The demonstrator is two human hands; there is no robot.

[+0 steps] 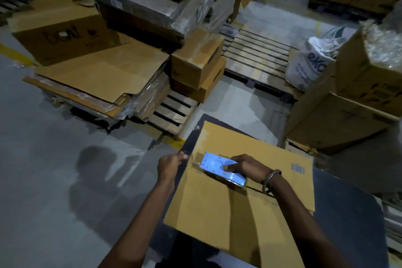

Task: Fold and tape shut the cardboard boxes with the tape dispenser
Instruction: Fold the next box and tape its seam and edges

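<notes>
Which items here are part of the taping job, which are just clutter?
In use: cardboard box, tape dispenser gripped by right hand, left hand at the box edge.

Lying about: flattened cardboard, pallet, white sack, two stacked small boxes.

One tape dispenser, two hands (both busy), two stacked small boxes.
</notes>
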